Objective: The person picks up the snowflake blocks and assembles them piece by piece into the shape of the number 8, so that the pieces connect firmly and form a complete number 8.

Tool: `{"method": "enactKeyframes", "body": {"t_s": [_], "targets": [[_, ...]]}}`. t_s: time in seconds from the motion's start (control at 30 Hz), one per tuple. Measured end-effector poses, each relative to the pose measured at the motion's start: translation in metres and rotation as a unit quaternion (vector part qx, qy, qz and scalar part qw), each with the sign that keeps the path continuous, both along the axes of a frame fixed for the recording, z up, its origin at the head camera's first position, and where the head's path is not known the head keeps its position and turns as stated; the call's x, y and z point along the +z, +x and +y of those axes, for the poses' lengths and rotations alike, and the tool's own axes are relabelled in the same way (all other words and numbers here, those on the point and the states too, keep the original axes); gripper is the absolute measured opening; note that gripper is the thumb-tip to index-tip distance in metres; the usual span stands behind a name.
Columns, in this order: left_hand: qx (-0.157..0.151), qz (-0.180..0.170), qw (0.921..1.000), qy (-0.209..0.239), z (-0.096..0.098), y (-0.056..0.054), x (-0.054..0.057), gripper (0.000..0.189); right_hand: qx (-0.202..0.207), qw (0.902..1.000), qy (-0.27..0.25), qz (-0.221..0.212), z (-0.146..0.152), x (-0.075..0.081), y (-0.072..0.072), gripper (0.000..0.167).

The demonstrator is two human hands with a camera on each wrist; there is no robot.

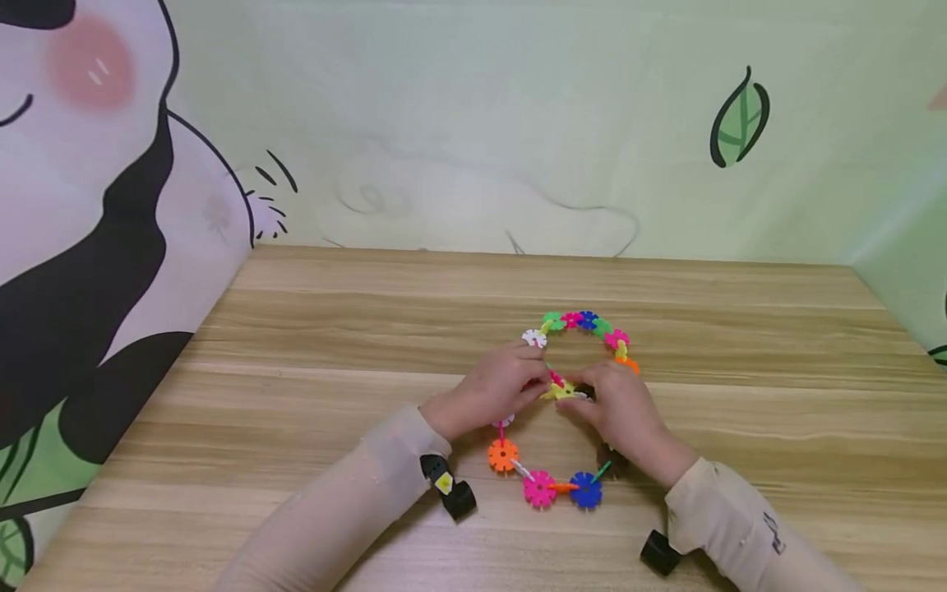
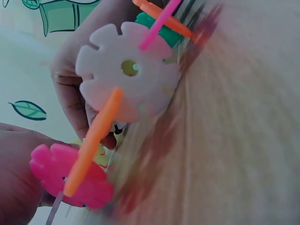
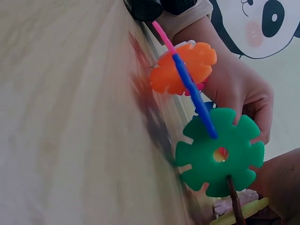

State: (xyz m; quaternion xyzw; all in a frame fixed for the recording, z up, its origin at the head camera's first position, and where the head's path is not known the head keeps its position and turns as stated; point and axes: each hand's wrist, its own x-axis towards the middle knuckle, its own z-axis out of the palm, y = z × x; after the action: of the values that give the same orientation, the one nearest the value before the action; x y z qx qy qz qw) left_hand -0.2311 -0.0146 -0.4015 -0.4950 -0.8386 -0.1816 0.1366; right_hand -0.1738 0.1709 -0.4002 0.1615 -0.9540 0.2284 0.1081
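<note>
A closed figure of colourful notched plastic snowflake discs joined by short sticks lies on the table, with a blue disc [image 1: 586,491], a pink disc [image 1: 539,489] and an orange disc [image 1: 503,455] at its near side. Across its narrow middle, my left hand [image 1: 497,390] pinches the chain beside a yellow disc [image 1: 565,390]. From the other side my right hand [image 1: 625,409] pinches the chain at the yellow disc's right edge; fingertips partly hide the pieces there. A white disc [image 2: 129,70] fills the left wrist view, and a green disc [image 3: 220,152] stands close in the right wrist view.
Both forearms wear light sleeves, with a black wrist camera [image 1: 460,498] at the left and another black camera [image 1: 660,552] at the right. Behind the wooden table [image 1: 370,304] rises a wall [image 1: 459,99] with a panda and leaf print.
</note>
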Motion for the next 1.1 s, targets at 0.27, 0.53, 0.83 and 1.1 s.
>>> {"method": "enactKeyframes", "body": {"t_s": [0.27,0.53,0.83,1.1], "targets": [[0.014,0.007,0.9999,-0.003,0.0003,0.0002,-0.0017,0.007,0.002,1.0,0.001,0.002,-0.0008,0.001,0.0005,0.03],[0.016,-0.004,0.9992,-0.037,0.001,0.0015,0.0049,0.007,-0.002,0.9985,0.049,0.024,-0.0001,0.0017,0.0021,0.031],[-0.012,0.025,0.9996,-0.001,0.0029,0.0002,-0.0011,0.004,0.026,0.9976,0.042,0.049,0.001,-0.0013,0.0023,0.027],[-0.032,0.048,0.998,0.024,0.0022,-0.0003,-0.0044,0.005,0.033,0.9966,0.052,0.054,-0.0054,0.0005,0.002,0.029]]}}
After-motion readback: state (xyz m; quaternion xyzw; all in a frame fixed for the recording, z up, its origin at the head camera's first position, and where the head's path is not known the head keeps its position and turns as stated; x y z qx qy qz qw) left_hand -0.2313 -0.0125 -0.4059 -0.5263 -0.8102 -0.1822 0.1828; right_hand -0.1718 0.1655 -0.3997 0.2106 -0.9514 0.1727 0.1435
